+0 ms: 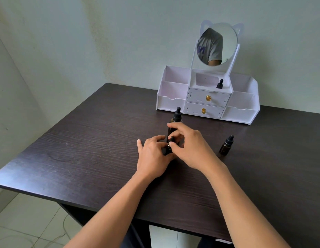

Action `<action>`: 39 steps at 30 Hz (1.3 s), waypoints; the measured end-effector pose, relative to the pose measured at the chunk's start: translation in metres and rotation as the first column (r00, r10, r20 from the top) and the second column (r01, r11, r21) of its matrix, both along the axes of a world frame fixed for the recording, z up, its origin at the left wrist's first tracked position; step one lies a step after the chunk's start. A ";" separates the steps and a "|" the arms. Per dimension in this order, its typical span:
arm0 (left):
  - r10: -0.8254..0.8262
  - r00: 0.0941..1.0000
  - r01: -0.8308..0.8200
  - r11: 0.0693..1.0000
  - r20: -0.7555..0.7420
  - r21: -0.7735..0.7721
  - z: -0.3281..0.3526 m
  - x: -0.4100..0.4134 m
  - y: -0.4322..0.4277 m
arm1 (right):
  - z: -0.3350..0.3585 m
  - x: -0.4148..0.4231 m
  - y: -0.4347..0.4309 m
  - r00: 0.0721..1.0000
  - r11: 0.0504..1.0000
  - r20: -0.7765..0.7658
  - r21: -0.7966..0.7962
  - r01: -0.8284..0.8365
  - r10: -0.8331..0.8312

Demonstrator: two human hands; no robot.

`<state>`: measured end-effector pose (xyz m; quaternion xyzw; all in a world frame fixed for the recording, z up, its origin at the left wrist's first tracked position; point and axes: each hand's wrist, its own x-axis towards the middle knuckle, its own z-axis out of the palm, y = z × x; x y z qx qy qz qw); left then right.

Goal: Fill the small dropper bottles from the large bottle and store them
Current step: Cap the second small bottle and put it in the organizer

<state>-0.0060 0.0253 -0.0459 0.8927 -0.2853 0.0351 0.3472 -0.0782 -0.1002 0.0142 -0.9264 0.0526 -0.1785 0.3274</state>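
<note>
**Operator:** Where is the bottle I am working on?

**Observer:** The small dropper bottle (171, 139) stands upright on the dark table (102, 140), between your two hands. Your left hand (153, 155) has its thumb and fingers curled round the bottle's lower body. Your right hand (190, 146) pinches the black dropper cap between thumb and fingertip, and its other fingers are spread loosely above.

**Operator:** And the rest?

**Observer:** The large bottle (177, 116) stands capped just behind your hands. Your right forefinger crosses in front of it, but I cannot tell if it touches. A second small bottle (226, 146) stands capped to your right, well apart. A third small bottle (220, 84) sits in the top middle compartment of the white organiser (171, 102), above its two drawers and below its round mirror (225, 45).
</note>
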 end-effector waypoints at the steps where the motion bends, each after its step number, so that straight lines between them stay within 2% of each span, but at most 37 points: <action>1: 0.000 1.000 0.000 1.000 0.004 -0.002 0.000 -0.001 0.000 | -0.001 0.000 0.001 1.000 0.999 0.001 -0.028 0.026 -0.026; 4: 0.009 1.000 -0.009 1.000 -0.001 -0.023 0.001 -0.002 0.000 | 0.000 0.000 0.003 0.996 0.993 0.014 -0.067 0.093 -0.092; 10: -0.002 1.000 0.002 1.000 -0.005 -0.006 0.000 0.001 0.000 | 0.004 0.002 -0.001 1.000 0.999 -0.013 0.026 -0.025 0.025; 16: -0.002 1.000 0.002 1.000 0.000 -0.023 0.003 -0.003 0.000 | 0.005 0.002 0.002 0.999 0.998 -0.028 -0.040 0.046 -0.047; 19: -0.007 1.000 0.007 1.000 0.012 -0.005 0.003 -0.002 0.001 | 0.008 0.003 0.000 0.999 1.000 -0.036 0.003 -0.004 0.004; 23: -0.011 1.000 0.011 1.000 0.015 0.012 0.004 -0.001 0.000 | 0.008 0.003 -0.002 0.994 0.999 -0.100 -0.024 -0.043 0.041; 39: 0.005 1.000 -0.005 1.000 0.007 0.019 0.002 -0.001 -0.001 | -0.008 0.010 0.009 0.990 0.990 0.009 -0.009 0.143 -0.143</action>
